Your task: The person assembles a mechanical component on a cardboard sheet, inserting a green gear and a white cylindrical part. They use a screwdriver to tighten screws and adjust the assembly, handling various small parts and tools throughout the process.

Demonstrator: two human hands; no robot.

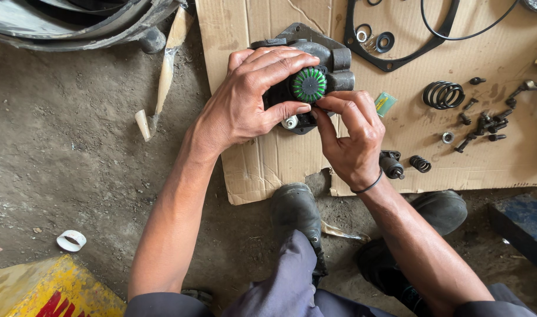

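A dark metal valve housing [333, 58] lies on a sheet of cardboard [262, 158]. A round green ribbed part [309, 84] sits in the housing's face. My left hand [251, 97] grips the housing, its fingers curled over the top and the thumb under the green part. My right hand [350, 135] pinches at the lower edge of the green part with thumb and forefinger. A small white round piece [290, 122] shows under my left thumb.
On the cardboard to the right lie a large coil spring [443, 94], a small spring [420, 164], several dark bolts [485, 124], a washer [448, 137], black gaskets [391, 61] and a green packet [385, 103]. My shoes [295, 205] rest at the cardboard's near edge. Dirt floor lies left.
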